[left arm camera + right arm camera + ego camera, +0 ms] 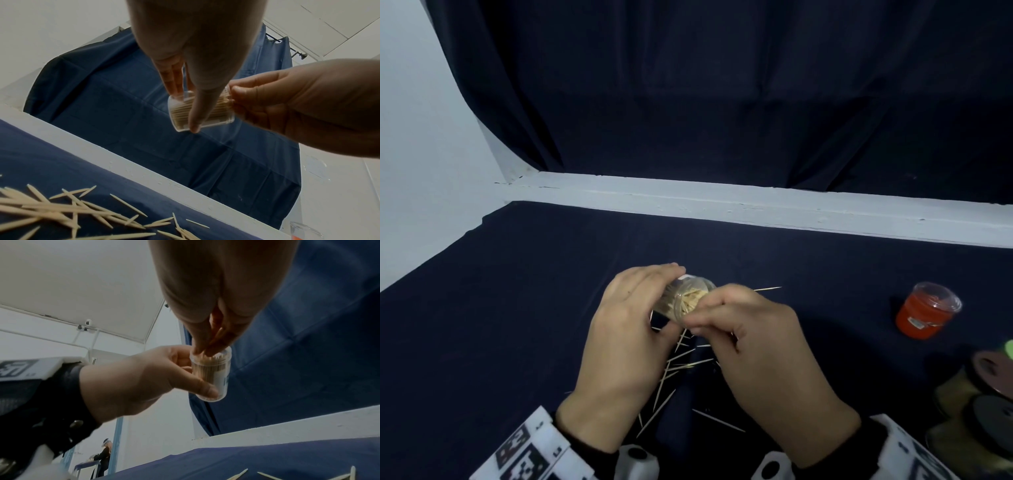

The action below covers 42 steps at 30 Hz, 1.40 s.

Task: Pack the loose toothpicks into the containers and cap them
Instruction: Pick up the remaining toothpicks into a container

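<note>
My left hand (pixel 666 298) grips a clear round container (pixel 688 298) and holds it tilted above the table, its mouth toward my right hand. The container (pixel 213 376) is packed with toothpicks. My right hand (pixel 695 322) has its fingertips (pixel 203 350) pinched together at the container's mouth on toothpicks. In the left wrist view my left thumb lies across the container (pixel 222 113). Several loose toothpicks (pixel 681 366) lie scattered on the dark blue cloth below both hands, and the same toothpicks (pixel 72 211) fill the left wrist view's lower left.
A red container (pixel 924 311) with a clear cap stands at the right. At the right edge sit gold-coloured containers with dark lids (pixel 983 404). A white ledge (pixel 722 205) runs along the table's back, with a dark curtain behind it.
</note>
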Tool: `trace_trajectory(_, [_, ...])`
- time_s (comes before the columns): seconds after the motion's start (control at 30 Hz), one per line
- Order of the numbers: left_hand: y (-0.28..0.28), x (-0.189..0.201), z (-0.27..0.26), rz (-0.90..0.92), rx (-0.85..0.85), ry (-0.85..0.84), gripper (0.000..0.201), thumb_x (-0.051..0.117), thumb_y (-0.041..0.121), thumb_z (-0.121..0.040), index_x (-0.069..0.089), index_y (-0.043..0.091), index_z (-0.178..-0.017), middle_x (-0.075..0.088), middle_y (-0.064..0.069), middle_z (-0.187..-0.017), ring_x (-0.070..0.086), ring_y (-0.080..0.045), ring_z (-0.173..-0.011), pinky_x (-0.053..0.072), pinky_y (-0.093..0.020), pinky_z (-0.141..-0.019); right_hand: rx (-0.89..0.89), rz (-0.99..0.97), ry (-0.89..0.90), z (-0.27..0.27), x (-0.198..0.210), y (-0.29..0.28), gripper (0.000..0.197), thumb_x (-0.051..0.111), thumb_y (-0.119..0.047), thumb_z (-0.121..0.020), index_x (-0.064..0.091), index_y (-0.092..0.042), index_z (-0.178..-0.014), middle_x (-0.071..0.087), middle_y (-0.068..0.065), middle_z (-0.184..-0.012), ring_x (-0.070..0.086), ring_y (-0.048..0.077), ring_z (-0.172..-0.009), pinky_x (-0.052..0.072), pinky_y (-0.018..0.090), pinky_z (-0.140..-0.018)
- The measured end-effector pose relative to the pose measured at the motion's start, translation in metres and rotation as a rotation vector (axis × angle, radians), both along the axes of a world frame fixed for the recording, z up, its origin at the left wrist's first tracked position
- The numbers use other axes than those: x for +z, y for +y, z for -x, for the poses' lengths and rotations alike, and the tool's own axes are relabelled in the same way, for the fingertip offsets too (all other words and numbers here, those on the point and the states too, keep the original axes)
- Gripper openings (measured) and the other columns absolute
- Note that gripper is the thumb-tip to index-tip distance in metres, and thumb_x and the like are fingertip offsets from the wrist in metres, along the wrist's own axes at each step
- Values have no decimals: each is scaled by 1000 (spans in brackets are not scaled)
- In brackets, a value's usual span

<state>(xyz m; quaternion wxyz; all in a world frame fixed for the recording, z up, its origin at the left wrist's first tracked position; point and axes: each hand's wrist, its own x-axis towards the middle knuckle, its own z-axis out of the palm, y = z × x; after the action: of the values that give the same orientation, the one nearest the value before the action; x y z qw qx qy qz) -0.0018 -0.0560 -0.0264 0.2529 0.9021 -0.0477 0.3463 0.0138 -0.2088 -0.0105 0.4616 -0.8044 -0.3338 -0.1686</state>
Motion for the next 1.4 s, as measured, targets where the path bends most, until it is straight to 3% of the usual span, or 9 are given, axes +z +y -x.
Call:
trace_trajectory(0.2, [-1,0,2,8,2,17,64,88,2,-52,67,17,-110,62,15,-109,51,-4,-103,32,-7,-94,-148,-72,-9,-8,5,-10,6,78,-14,-73,73,-18,-75,62,-12,-79,59,3,-77,46,10,-66])
trace_trajectory(0.5, [-1,-2,2,13,-21,40,63,88,2,-52,67,18,-110,65,11,-110,50,-2,-103,30,-3,-94,-32,-83,-17,-1,7,-4,16,67,-8,-77,76,-17,-87,67,-11,-88,60,-2,-86,43,2,-74])
trace_trajectory(0.67, [-2,-2,4,26,-15,45,68,90,2,-48,68,18,-110,65,11,-108,51,-3,-102,32,-5,-93,-141,67,-125,-4,5,-7,13,62,-17,-81,74,-21,-84,63,-10,-81,59,9,-79,51,24,-65])
trace_trajectory(0.87, [-2,-3,4,59,-1,43,65,90,6,-50,67,20,-109,59,18,-106,51,-2,-102,32,-5,-92,7,-17,77,-7,5,-13,20,64,-27,-81,72,-29,-99,60,-17,-94,58,4,-92,43,11,-77])
trace_trajectory(0.97, [-6,-4,4,85,-42,51,63,90,8,-52,68,22,-110,62,18,-107,52,-2,-104,34,-5,-93,-49,59,-121,-8,5,-13,18,67,-11,-75,74,-25,-83,62,-11,-80,59,9,-79,46,16,-65])
trace_trajectory(1.07, [-9,-5,4,92,-67,50,62,89,5,-54,68,22,-110,60,20,-107,53,-2,-104,34,-4,-94,-131,211,-292,-2,8,-7,11,65,-11,-72,72,-20,-74,61,-8,-72,55,12,-68,48,26,-55])
trace_trajectory(1.2, [-9,-3,2,109,-55,43,60,86,2,-54,68,21,-108,60,20,-107,53,-2,-104,33,-2,-93,-102,329,-261,6,5,1,24,44,-12,-78,64,-24,-84,57,-14,-83,42,3,-76,42,16,-60])
trace_trajectory(1.3, [-4,-1,3,110,-41,38,62,88,3,-53,67,21,-108,63,18,-107,56,-3,-101,37,-6,-91,-67,295,-253,3,7,-4,22,59,-4,-78,67,-22,-87,56,-14,-87,43,3,-82,45,18,-62])
trace_trajectory(1.4, [-4,1,4,99,-26,31,59,88,8,-55,67,21,-109,64,16,-108,56,-3,-101,38,-8,-91,-98,211,-284,0,12,-10,10,61,-15,-84,70,-18,-84,57,-10,-85,49,6,-81,43,21,-68])
